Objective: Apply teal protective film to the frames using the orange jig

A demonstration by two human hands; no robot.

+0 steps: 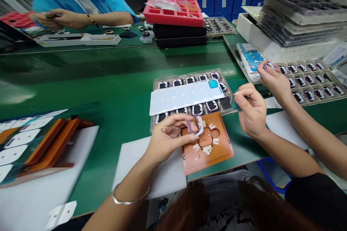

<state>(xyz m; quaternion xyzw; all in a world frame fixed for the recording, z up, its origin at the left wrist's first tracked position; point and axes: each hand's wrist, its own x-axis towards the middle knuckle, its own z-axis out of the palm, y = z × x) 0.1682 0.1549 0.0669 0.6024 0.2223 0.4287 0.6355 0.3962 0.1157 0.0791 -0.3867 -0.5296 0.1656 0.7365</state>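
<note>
pale frame [201,126] in left hand [166,136]

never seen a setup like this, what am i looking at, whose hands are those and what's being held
There is no machine here: the single picture comes from a camera on a person's head, looking forward and down at their own bare hands. The left hand holds a small frame over an orange plate. The right hand has its fingertips pinched; what they hold, if anything, is unclear. On the green table, a white strip lies across a tray of similar frames. The hand farther right belongs to a neighbour.
</note>
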